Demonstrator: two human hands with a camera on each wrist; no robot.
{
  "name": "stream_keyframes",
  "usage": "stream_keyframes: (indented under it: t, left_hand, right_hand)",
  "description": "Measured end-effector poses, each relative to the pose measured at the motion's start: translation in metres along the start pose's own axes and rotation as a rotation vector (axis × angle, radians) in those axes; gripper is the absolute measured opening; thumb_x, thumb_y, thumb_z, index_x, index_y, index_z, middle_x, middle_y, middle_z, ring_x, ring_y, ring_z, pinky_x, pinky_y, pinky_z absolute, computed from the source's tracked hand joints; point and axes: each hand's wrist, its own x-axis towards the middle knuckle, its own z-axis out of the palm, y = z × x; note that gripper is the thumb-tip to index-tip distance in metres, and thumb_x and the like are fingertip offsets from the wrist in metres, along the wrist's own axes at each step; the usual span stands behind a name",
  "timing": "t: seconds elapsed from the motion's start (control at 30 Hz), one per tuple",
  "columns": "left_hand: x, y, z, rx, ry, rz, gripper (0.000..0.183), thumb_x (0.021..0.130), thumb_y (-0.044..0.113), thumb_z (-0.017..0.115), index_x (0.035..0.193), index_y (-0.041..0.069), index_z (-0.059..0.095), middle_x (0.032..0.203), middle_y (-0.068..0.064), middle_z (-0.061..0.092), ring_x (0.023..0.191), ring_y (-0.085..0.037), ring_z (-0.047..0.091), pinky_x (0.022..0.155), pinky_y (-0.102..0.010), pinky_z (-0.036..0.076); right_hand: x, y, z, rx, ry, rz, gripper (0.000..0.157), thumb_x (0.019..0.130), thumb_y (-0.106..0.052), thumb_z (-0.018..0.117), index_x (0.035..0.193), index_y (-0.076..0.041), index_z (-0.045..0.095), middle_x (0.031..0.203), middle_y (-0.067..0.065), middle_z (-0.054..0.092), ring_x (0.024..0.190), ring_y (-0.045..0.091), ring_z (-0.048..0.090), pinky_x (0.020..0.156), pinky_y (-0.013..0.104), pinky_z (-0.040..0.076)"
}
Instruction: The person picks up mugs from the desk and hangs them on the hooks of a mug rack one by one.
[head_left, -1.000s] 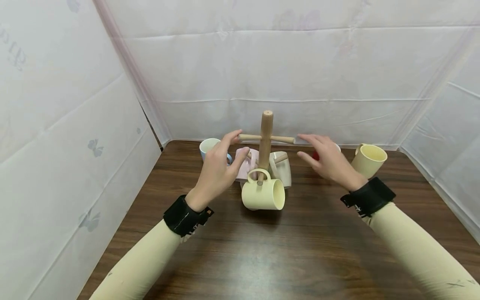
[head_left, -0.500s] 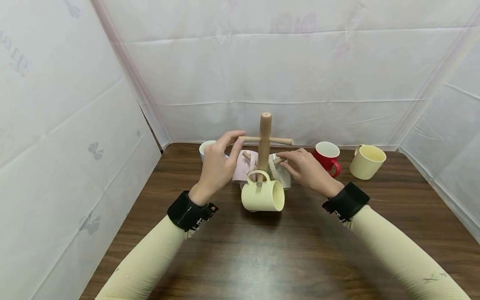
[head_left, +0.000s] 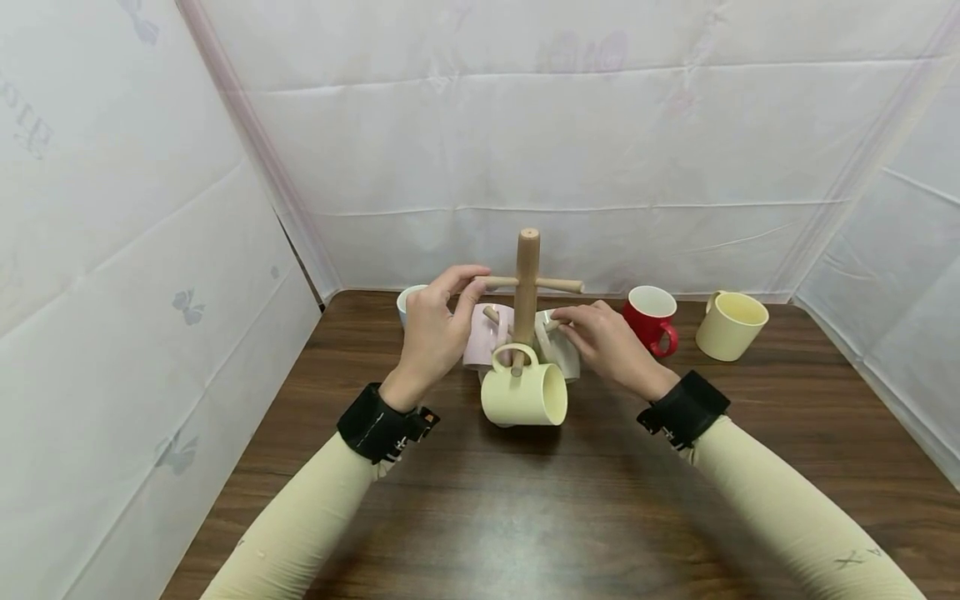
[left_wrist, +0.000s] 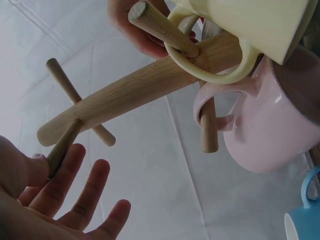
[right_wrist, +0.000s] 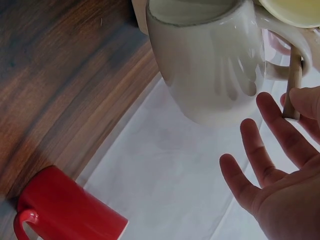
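A wooden mug tree (head_left: 527, 312) stands on the table, its pegs sticking out at two heights. My left hand (head_left: 433, 333) pinches the end of the upper left peg (left_wrist: 64, 145) between thumb and index finger, the other fingers spread. Lower down, my right hand (head_left: 611, 343) pinches the tip of the peg (right_wrist: 294, 87) that carries an off-white mug (right_wrist: 210, 65). A pink mug (left_wrist: 272, 125) hangs by its handle on the lower left peg. Toward the front, a pale yellow mug (head_left: 517, 396) hangs sideways from another peg.
Right of the tree stand a red mug (head_left: 647, 323) and a second yellow mug (head_left: 726, 332), both upright on the wooden table (head_left: 517, 517). A light blue mug (left_wrist: 305, 222) sits behind my left hand. White sheeting (head_left: 585, 150) walls the back and sides.
My right hand has come left and down from beside the upper right peg to the off-white mug's peg, uncovering the red mug. My left thumb has closed onto the upper left peg.
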Motion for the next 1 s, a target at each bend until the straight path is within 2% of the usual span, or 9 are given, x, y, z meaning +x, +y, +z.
stream_keyframes:
  t: [0.23, 0.57, 0.73, 0.87, 1.0]
  left_hand:
    - [-0.001, -0.002, 0.002, -0.038, 0.009, 0.008, 0.018, 0.092, 0.020, 0.057, 0.105, 0.012, 0.067, 0.091, 0.003, 0.069, 0.086, -0.005, 0.061, 0.037, -0.028, 0.023]
    - [0.006, -0.010, 0.005, -0.009, 0.010, -0.008, 0.019, 0.094, 0.022, 0.056, 0.104, 0.012, 0.067, 0.083, 0.004, 0.069, 0.076, 0.000, 0.060, 0.037, -0.028, 0.026]
    - [0.010, -0.015, 0.007, -0.004, 0.007, -0.023, 0.019, 0.094, 0.021, 0.055, 0.105, 0.010, 0.067, 0.080, 0.001, 0.068, 0.075, -0.004, 0.061, 0.038, -0.028, 0.033]
    - [0.013, -0.018, 0.008, -0.011, 0.006, -0.026, 0.020, 0.095, 0.019, 0.053, 0.105, 0.009, 0.066, 0.079, 0.000, 0.068, 0.074, -0.006, 0.061, 0.045, -0.028, 0.043]
    - [0.017, -0.023, 0.011, -0.034, -0.008, -0.042, 0.020, 0.095, 0.019, 0.053, 0.108, 0.009, 0.065, 0.081, 0.001, 0.068, 0.073, -0.006, 0.062, 0.048, -0.032, 0.045]
  right_hand:
    - [-0.002, 0.000, 0.001, 0.002, 0.021, 0.000, 0.027, 0.084, -0.012, 0.067, 0.111, -0.012, 0.065, 0.104, 0.000, 0.066, 0.081, 0.016, 0.047, 0.067, 0.035, 0.040]
    - [-0.009, -0.003, -0.001, -0.008, 0.040, 0.008, 0.025, 0.084, -0.015, 0.067, 0.109, -0.011, 0.066, 0.100, -0.001, 0.065, 0.083, 0.018, 0.048, 0.065, 0.033, 0.041]
    - [-0.012, -0.006, -0.002, -0.013, 0.066, -0.005, 0.024, 0.084, -0.014, 0.067, 0.108, -0.011, 0.066, 0.098, -0.001, 0.065, 0.082, 0.017, 0.048, 0.063, 0.032, 0.042]
    - [-0.015, -0.010, -0.002, -0.018, 0.086, -0.011, 0.024, 0.084, -0.013, 0.067, 0.108, -0.010, 0.066, 0.098, 0.000, 0.065, 0.081, 0.015, 0.049, 0.062, 0.032, 0.044]
    - [-0.018, -0.016, -0.003, -0.017, 0.101, -0.014, 0.025, 0.084, -0.012, 0.067, 0.108, -0.010, 0.066, 0.097, 0.000, 0.065, 0.080, 0.017, 0.051, 0.061, 0.032, 0.045]
